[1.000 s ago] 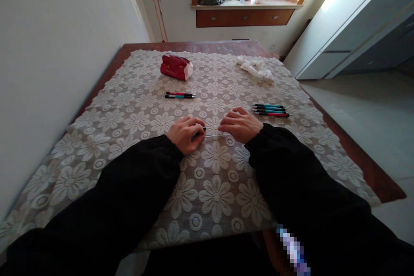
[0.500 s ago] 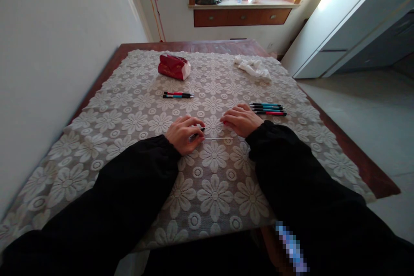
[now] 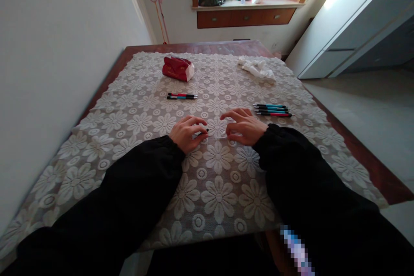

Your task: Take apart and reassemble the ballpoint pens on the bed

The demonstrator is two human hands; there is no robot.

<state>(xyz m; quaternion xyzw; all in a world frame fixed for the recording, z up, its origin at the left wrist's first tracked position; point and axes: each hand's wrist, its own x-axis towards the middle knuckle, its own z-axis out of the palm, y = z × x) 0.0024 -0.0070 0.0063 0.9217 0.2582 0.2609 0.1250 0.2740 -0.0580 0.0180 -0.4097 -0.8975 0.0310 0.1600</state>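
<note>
My left hand rests on the tablecloth, its thumb and fingers closed on a small black pen part; most of that part is hidden by the fingers. Just to the right, my right hand has thumb and index finger pinched at a thin, pale pen refill, its left end pointing toward my left hand. The other right fingers are raised and bent. Beyond my right hand lie several pens in a row, with blue or red grips. Two more pens, one red and one blue, lie beyond my left hand.
A floral lace tablecloth covers the wooden table. Toward the far side are a red tissue pack and a crumpled white cloth or bag. A wall stands along the left; a window sill with bags is beyond.
My right hand has come down from a flatter pose to pinch the refill, which has shifted right, away from my left fingers. My left hand keeps hold of the black pen part.
</note>
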